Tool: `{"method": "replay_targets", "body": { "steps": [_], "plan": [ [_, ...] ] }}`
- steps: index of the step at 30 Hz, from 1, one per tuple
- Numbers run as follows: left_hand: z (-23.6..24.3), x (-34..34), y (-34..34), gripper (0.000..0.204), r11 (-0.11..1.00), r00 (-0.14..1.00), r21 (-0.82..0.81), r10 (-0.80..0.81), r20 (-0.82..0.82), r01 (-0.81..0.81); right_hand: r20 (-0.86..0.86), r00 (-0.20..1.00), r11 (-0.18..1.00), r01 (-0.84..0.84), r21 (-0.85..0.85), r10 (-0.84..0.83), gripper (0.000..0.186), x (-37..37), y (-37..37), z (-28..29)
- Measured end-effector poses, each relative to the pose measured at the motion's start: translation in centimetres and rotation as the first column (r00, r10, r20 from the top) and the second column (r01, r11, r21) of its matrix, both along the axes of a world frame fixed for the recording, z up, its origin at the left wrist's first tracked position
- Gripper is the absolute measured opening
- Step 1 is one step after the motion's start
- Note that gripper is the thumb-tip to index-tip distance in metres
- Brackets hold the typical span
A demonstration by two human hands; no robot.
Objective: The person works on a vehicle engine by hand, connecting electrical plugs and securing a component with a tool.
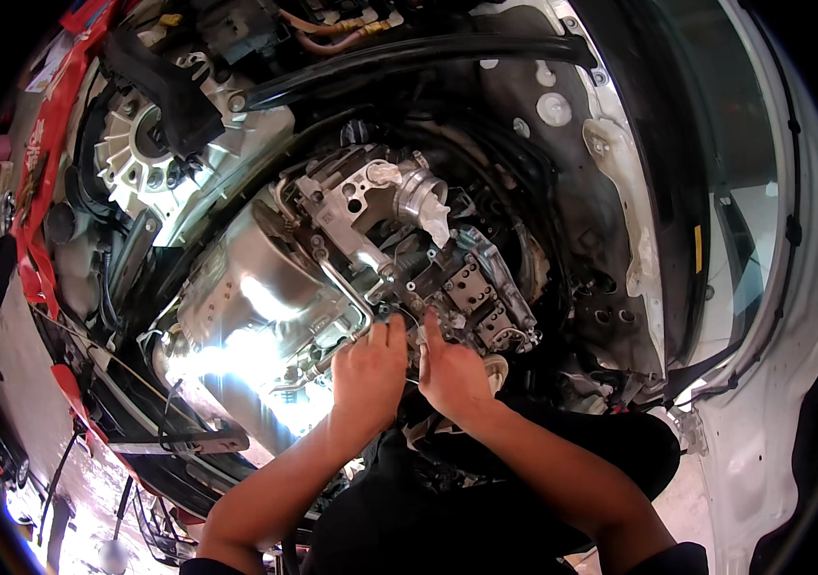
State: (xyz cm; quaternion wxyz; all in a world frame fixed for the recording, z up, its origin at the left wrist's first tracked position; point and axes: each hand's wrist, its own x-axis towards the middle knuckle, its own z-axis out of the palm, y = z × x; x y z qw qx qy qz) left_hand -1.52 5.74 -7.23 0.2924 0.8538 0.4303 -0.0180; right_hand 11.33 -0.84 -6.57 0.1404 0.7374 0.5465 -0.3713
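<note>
Side by side, my two hands reach into the open engine bay, low over the engine's metal parts. My left hand [369, 376] is closed, its fingers bent down beside a thin metal pipe [344, 287]. Whatever its fingertips grip is hidden. My right hand [457, 376] has its index finger stretched forward and the other fingers curled under, at the near edge of a metal block with round holes [469, 287]. Anything in its grasp is too small to make out. Farther off stands a cast metal housing with a round opening [419, 196], with pale crumpled wads [435, 222] stuffed into it.
A shiny curved metal cover [251, 259] lies left of my hands, with bright glare. Beyond the engine a black brace bar [409, 67] crosses the bay. A white strut tower [155, 144] is at far left. The windshield [735, 230] and car door [754, 460] are right.
</note>
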Motion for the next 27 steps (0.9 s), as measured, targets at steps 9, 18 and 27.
{"method": "replay_targets", "body": {
  "steps": [9,18,27],
  "plan": [
    [1.3,-1.4,-2.3,0.035,0.957,0.972,-0.253,0.183,0.147,-0.142,-0.395,0.846,0.916,0.4,0.024,-0.358,0.039,0.6,0.0,-1.6],
    [1.0,-2.6,-3.6,0.023,0.825,0.834,-0.557,0.373,0.406,-0.097,-0.422,0.699,0.774,0.633,-0.012,-0.578,0.033,0.6,-0.1,-1.0],
    [1.3,-1.8,-2.4,0.017,0.873,0.821,-0.415,0.423,0.384,-0.256,-0.587,0.769,0.955,-0.102,0.279,0.254,0.023,7.8,8.5,-6.6]
  ]
}}
